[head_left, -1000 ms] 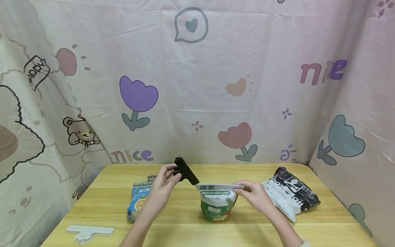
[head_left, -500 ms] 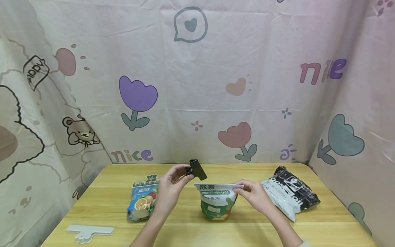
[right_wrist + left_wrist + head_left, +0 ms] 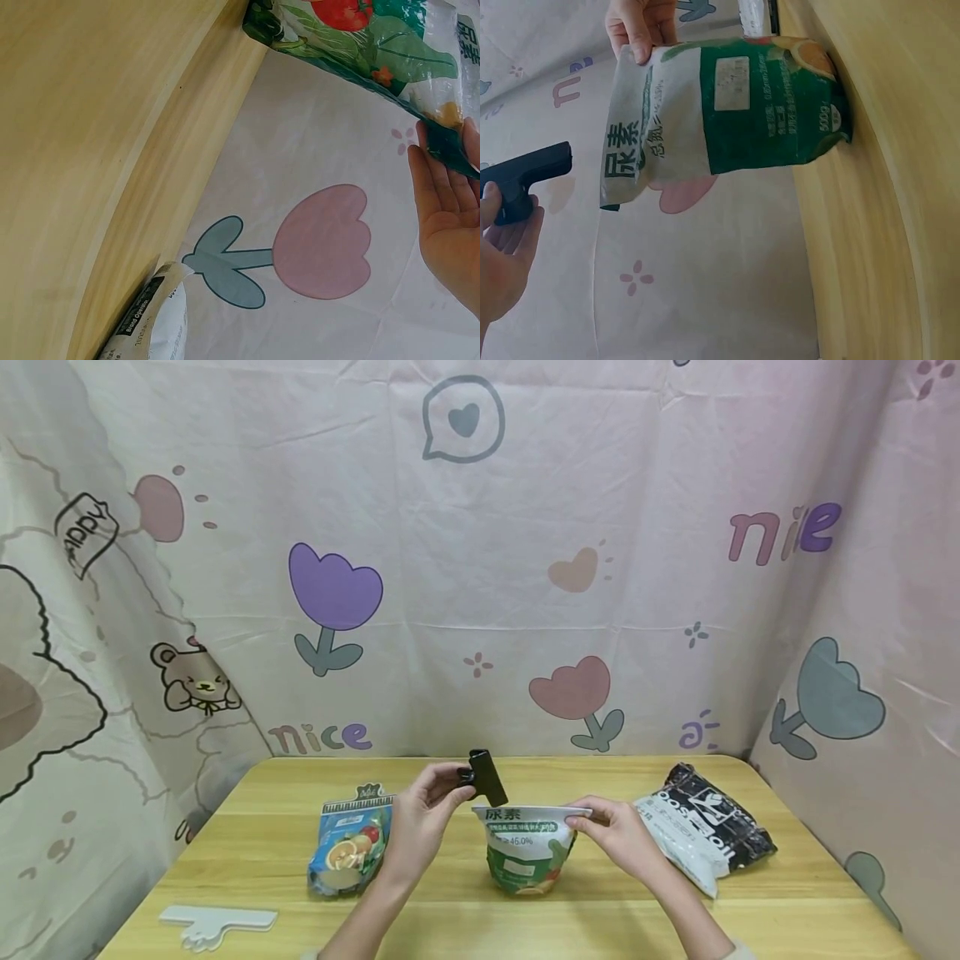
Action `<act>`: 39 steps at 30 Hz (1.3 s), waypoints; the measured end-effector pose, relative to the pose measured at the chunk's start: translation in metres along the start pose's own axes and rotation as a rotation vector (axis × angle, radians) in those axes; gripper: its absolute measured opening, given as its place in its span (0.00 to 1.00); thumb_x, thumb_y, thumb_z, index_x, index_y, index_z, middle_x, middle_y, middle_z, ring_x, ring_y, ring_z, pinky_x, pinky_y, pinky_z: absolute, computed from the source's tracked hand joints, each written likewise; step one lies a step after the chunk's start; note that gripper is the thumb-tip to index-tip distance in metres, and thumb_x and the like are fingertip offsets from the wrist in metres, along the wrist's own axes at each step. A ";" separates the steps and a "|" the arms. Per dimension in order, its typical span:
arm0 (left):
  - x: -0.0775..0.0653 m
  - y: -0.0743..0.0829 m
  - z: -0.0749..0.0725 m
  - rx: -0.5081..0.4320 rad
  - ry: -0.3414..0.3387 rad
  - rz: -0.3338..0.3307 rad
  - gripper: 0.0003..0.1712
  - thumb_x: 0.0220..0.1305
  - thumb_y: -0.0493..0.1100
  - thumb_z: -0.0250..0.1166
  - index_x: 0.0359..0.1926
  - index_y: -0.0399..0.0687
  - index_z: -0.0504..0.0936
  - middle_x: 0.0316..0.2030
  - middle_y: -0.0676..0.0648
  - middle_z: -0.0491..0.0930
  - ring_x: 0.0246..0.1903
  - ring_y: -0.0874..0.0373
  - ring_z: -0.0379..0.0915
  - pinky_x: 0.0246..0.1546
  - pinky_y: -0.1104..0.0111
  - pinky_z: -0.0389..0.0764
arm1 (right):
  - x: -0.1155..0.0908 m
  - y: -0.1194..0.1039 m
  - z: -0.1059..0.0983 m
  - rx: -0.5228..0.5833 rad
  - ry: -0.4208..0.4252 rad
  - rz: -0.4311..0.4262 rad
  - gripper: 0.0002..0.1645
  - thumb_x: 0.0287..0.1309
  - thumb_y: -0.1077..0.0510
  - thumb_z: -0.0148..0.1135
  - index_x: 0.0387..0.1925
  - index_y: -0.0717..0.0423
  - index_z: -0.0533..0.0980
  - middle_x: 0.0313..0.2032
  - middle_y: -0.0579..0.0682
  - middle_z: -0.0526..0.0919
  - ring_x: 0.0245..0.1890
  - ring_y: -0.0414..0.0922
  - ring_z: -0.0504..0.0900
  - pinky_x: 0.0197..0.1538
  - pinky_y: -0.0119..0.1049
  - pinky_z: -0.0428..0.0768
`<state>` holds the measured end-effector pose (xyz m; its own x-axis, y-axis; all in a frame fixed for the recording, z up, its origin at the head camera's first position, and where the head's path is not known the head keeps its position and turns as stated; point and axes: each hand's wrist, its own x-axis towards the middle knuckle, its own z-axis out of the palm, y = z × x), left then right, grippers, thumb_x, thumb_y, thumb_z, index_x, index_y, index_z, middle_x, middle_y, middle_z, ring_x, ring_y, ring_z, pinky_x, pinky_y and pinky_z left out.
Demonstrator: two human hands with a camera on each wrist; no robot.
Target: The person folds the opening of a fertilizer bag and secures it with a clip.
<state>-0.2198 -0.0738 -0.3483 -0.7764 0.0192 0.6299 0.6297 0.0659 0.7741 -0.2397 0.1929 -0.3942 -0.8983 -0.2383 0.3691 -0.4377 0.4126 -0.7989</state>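
A green and white bag (image 3: pixel 525 852) stands upright on the table, its white top edge flattened. My right hand (image 3: pixel 618 835) pinches that edge at its right corner; in the right wrist view the fingers lie behind the bag's corner and the thumb is partly cut off. Between thumb and fingers my left hand (image 3: pixel 426 814) holds a black bag clip (image 3: pixel 488 777) by its handles. The clip's long bar slants just above the bag's left top corner in the head view. The left wrist view shows the clip (image 3: pixel 536 166) apart from the bag's top edge (image 3: pixel 622 142).
On the wooden table (image 3: pixel 450 931), a blue bag with fruit pictures (image 3: pixel 348 852) stands left, partly behind the left hand. A white clip (image 3: pixel 217 925) lies at the front left. To the right lies a black and white bag (image 3: pixel 708 831). A printed curtain (image 3: pixel 465 568) hangs behind.
My left hand has moved right with the black clip, bringing it over the bag's left top corner. The clip's bar has turned steeper. My right hand and the green bag have stayed put.
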 end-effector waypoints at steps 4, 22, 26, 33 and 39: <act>-0.001 -0.004 -0.001 0.086 -0.024 0.062 0.11 0.53 0.32 0.66 0.40 0.39 0.79 0.36 0.46 0.81 0.37 0.55 0.79 0.40 0.69 0.78 | 0.000 0.000 0.000 0.006 -0.001 0.004 0.09 0.53 0.58 0.64 0.36 0.55 0.81 0.32 0.47 0.83 0.31 0.40 0.81 0.35 0.33 0.80; 0.004 -0.011 -0.003 0.223 -0.107 0.152 0.14 0.49 0.31 0.68 0.40 0.43 0.79 0.36 0.52 0.81 0.37 0.59 0.79 0.40 0.70 0.78 | -0.001 -0.005 0.000 0.024 -0.010 -0.005 0.09 0.53 0.59 0.64 0.37 0.59 0.81 0.33 0.49 0.83 0.32 0.41 0.81 0.34 0.32 0.79; 0.006 -0.009 -0.002 0.287 -0.151 0.160 0.14 0.49 0.32 0.68 0.39 0.43 0.79 0.36 0.51 0.81 0.36 0.61 0.78 0.40 0.71 0.78 | 0.000 -0.004 0.000 0.012 -0.011 -0.001 0.09 0.53 0.59 0.64 0.37 0.58 0.81 0.32 0.49 0.83 0.31 0.40 0.81 0.34 0.32 0.79; 0.012 -0.005 -0.001 0.425 -0.291 0.128 0.14 0.53 0.37 0.67 0.42 0.42 0.78 0.36 0.52 0.80 0.37 0.63 0.76 0.40 0.70 0.78 | 0.000 -0.004 0.000 -0.006 -0.013 0.028 0.09 0.53 0.59 0.64 0.36 0.57 0.81 0.32 0.48 0.83 0.32 0.41 0.81 0.34 0.32 0.79; 0.020 -0.002 0.006 0.541 -0.343 0.233 0.14 0.53 0.39 0.68 0.42 0.42 0.79 0.36 0.51 0.80 0.36 0.62 0.76 0.38 0.69 0.78 | -0.001 -0.009 -0.001 -0.017 -0.017 0.045 0.08 0.53 0.62 0.64 0.36 0.59 0.81 0.30 0.49 0.83 0.30 0.41 0.81 0.34 0.33 0.79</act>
<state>-0.2369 -0.0673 -0.3377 -0.6425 0.4028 0.6519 0.7491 0.5094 0.4236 -0.2347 0.1900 -0.3866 -0.9162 -0.2346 0.3248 -0.3979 0.4377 -0.8063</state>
